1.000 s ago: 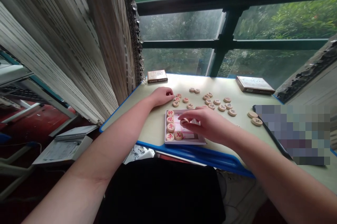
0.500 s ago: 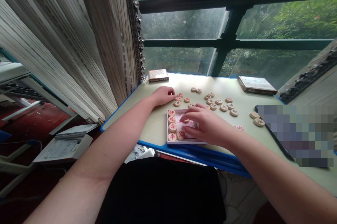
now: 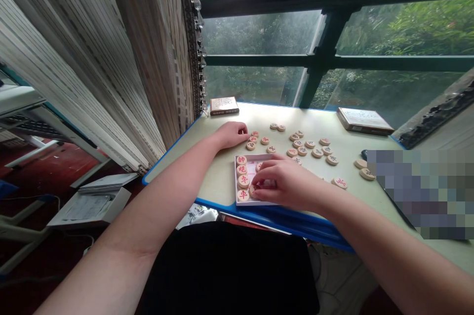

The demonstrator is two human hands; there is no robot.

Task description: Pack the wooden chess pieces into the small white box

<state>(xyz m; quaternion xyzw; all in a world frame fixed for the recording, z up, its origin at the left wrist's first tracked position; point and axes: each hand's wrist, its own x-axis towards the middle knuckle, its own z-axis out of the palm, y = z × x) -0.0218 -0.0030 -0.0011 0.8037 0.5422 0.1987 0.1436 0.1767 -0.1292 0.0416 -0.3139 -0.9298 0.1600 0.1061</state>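
Honestly, right hand (image 3: 284, 179) pinches a piece (image 3: 252, 190), left hand (image 3: 231, 135) curled; one bump could shove box (image 3: 236, 180) off tabletop (image 3: 213, 177) near edge.

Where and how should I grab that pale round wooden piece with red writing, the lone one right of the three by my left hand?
I'd probably pinch the pale round wooden piece with red writing from above, across opposite sides of its rim: it lies flat, touching nothing beside it.
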